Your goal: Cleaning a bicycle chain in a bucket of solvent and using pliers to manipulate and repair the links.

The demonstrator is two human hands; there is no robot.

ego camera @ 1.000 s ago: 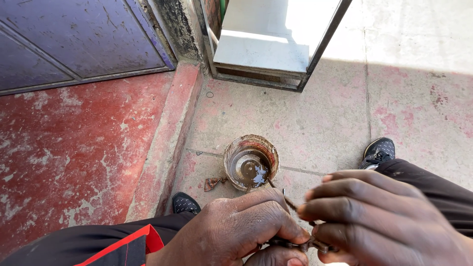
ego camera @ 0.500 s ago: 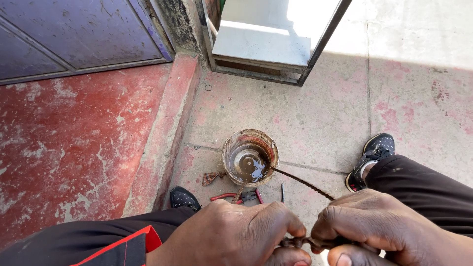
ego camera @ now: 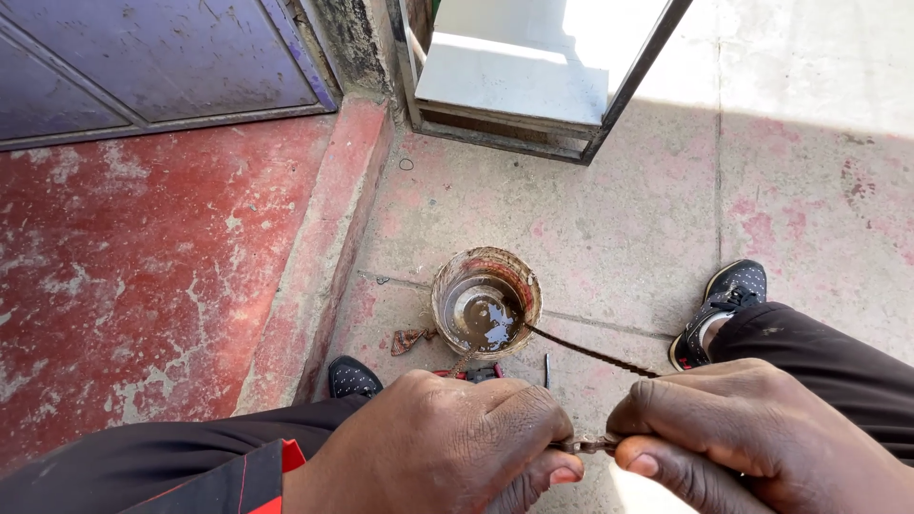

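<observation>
Both hands have pulled a little apart since half a second ago, so a short bit of the rusty chain (ego camera: 583,444) now shows between them. Left hand (ego camera: 447,447) and right hand (ego camera: 762,433) each pinch that chain tight. It runs from the hands up into the small round tin (ego camera: 486,303), which holds dark liquid, just above them.
</observation>
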